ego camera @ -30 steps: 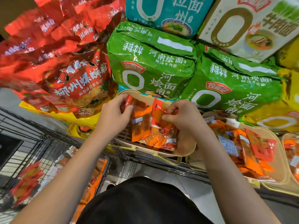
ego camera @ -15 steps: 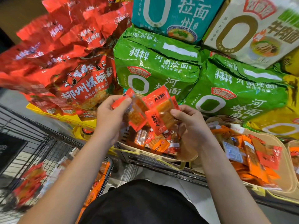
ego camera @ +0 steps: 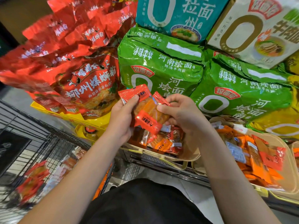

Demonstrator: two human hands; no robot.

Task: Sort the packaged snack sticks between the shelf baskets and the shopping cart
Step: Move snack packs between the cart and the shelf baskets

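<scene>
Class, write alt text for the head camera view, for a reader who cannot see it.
Two bare hands, the left hand and right hand, hold a small bunch of red-and-orange packaged snack sticks above a beige plastic shelf basket holding more of them. Green noodle bags and red noodle bags are stacked behind; a black wire shopping cart stands lower left.

Glossy red foil noodle bags (ego camera: pixel 84 81) stacked up-left of the hands; shiny green plastic noodle multipacks (ego camera: pixel 161 65) directly above; teal pack (ego camera: pixel 178 15) and cream carton (ego camera: pixel 252 29) topmost.

snack packets (ego camera: pixel 148 113) between both hands
</scene>
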